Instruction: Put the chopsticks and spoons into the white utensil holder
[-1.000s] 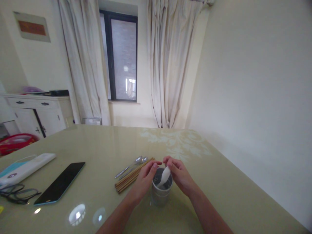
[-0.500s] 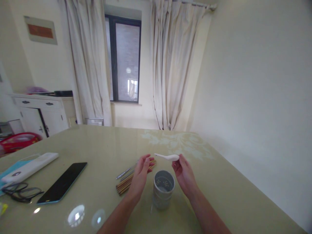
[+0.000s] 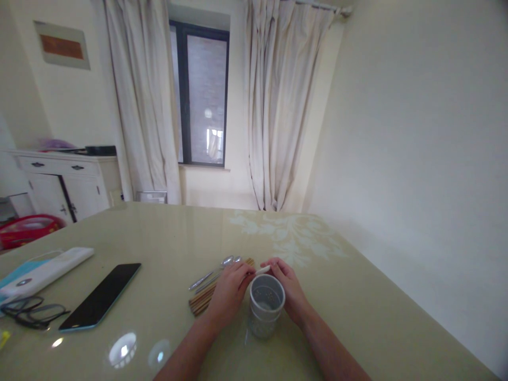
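A grey metal cup (image 3: 265,307) with a perforated bottom stands on the table (image 3: 357,312) between my hands. Both hands meet just behind its rim. My right hand (image 3: 289,288) pinches a white ceramic spoon (image 3: 262,270), of which only a short piece shows between the fingers. My left hand (image 3: 228,288) lies over a bundle of wooden chopsticks (image 3: 200,302) and touches the spoon's other end. Two metal spoons (image 3: 216,269) lie beside the chopsticks, just left of my left hand.
A dark phone (image 3: 101,301) lies on the left of the table, with glasses (image 3: 27,312) and a white flat device (image 3: 47,267) further left. Behind are a window with curtains (image 3: 273,106) and a white cabinet (image 3: 63,182). A wall runs along the right.
The white spoon was lifted out of the cup, held level above it, and now is lowered behind the cup's rim with both hands close together there.
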Demonstrator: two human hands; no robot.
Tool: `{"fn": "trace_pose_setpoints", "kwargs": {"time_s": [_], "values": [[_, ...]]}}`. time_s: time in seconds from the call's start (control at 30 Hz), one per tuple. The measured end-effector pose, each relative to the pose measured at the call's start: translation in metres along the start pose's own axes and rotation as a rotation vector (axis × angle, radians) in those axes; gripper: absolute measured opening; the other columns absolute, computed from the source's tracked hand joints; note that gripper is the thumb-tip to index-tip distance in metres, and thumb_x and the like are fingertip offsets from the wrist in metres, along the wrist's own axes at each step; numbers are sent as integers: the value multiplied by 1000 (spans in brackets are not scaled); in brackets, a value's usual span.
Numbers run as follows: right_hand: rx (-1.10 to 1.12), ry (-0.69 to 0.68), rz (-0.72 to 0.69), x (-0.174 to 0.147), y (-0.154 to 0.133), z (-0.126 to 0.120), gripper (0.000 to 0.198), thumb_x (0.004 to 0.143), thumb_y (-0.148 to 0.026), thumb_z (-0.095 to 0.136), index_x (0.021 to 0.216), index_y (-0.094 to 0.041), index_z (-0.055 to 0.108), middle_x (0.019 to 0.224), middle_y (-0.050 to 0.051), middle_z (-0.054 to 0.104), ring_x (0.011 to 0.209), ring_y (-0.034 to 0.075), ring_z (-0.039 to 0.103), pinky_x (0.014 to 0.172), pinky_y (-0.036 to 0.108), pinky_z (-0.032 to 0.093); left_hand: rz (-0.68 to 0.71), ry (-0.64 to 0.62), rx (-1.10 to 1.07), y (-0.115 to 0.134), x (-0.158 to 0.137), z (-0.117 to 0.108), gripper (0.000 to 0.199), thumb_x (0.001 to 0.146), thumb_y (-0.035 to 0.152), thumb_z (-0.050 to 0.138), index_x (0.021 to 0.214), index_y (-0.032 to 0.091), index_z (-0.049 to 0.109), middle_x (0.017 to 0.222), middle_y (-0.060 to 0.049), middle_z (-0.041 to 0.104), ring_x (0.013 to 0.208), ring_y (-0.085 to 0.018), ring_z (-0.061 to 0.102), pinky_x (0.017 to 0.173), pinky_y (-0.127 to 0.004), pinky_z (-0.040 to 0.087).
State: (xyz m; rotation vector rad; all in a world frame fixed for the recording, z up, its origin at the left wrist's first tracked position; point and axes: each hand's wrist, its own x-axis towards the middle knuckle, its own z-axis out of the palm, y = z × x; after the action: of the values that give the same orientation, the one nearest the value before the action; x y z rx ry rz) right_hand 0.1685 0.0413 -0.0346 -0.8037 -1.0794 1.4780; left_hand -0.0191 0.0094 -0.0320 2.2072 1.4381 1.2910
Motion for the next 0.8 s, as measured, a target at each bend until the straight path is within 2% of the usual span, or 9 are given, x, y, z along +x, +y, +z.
{"fn": "trace_pose_setpoints", "kwargs": {"time_s": [0.1,0.17,0.27,0.4,0.6,0.8], "values": [[33,51,-9,0,-4,0,55,69,-64,95,104,-24,79,109,5,79,89,21,71,73,29,56,-77,46,47,-11,5,-9,26,103,30,51,96,25,75,99,-7,77,96,-27,72,88,-39,56],[59,72,-1,0,-6,-1,57,67,-64,96,107,-26,80,118,6,78,94,21,71,77,31,57,-161,96,111,-24,8,-19,29,104,28,47,99,22,75,102,-8,77,98,-27,71,92,-40,55],[73,77,7,1,-7,-2,55,66,-63,97,104,-26,81,113,5,78,88,19,68,75,30,55,-315,113,296,-45,8,-36,30,104,26,46,103,20,75,106,-9,77,102,-25,71,94,-36,54],[90,73,-4,3,-7,-3,50,66,-58,98,100,-25,82,101,4,76,78,16,63,69,26,52,-436,41,566,-64,4,-49,32,106,24,46,114,20,77,114,-9,77,105,-24,71,95,-33,52],[100,100,-29,7,-5,-9,48,64,-53,100,96,-23,82,87,1,72,67,11,56,63,23,47,-462,-18,671,-66,0,-48,34,106,25,46,110,22,80,113,-10,78,109,-29,69,92,-39,50],[125,95,-27,8,-4,-10,46,62,-49,102,94,-22,82,82,0,71,67,12,56,62,23,45,-422,-102,786,-65,-1,-48,38,107,24,44,113,25,81,117,-11,77,115,-30,68,92,-41,48]]}}
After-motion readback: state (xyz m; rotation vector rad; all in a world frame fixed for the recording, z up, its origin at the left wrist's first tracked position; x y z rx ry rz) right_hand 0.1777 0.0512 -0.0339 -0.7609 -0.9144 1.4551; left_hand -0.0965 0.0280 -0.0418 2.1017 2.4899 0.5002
